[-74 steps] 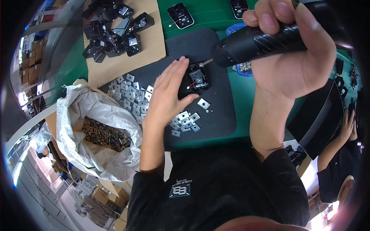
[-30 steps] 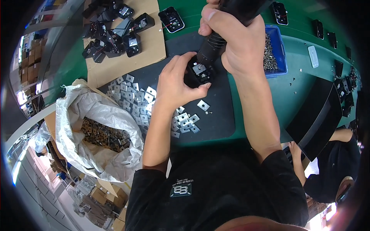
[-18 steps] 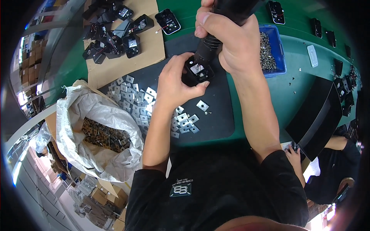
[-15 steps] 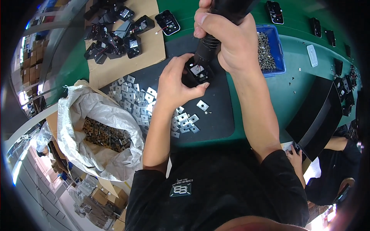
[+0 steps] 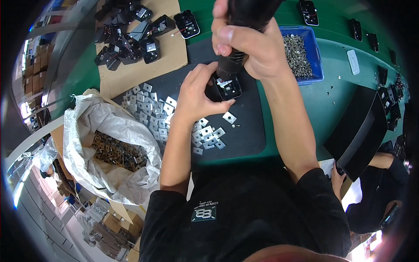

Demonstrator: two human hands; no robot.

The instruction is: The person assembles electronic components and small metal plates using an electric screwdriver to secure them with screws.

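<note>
My right hand [image 5: 265, 51] is wrapped round a thick black powered screwdriver [image 5: 251, 15], which is held at a tilt. The tool's lower end reaches into a small open black plastic housing [image 5: 231, 91] on the dark mat [image 5: 251, 131]. With thumb and fingers curved round its left and near sides, my left hand [image 5: 195, 97] grips the housing. White parts show inside it; the screwdriver's tip is hidden. Many square metal plates [image 5: 151, 111] with centre holes lie left of and below my left hand. One loose plate [image 5: 229, 117] and tiny screws lie just below the housing.
A blue bin [image 5: 317, 56] of screws stands to the right. Black housings [image 5: 139, 37] pile up on cardboard [image 5: 174, 56] at far left; an open black case [image 5: 187, 24] lies beside it. A white woven sack [image 5: 78, 148] of metal parts stands at left. Another person works at right.
The screwdriver and my right hand have shifted slightly left. The housing has turned a little under my left hand, showing more of its white inner parts.
</note>
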